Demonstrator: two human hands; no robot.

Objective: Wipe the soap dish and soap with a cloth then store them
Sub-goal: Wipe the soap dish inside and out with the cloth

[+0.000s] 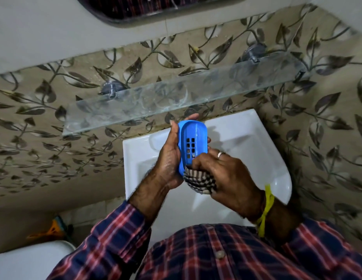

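Observation:
A blue plastic soap dish (pixel 193 134) with a grid of drain holes is held upright over the white sink (pixel 246 138). My left hand (pixel 170 156) grips it from the left side and behind. My right hand (pixel 226 174) holds a bunched checkered cloth (pixel 198 179) pressed against the lower end of the dish. The dish's hollow faces me and is empty. No soap is visible anywhere in view.
A glass shelf (pixel 176 98) on two brackets runs along the leaf-patterned wall tiles above the sink. A mirror edge (pixel 155 9) sits at the top. A white toilet tank lid (pixel 34 259) is at the lower left, with an orange object (pixel 50 231) behind it.

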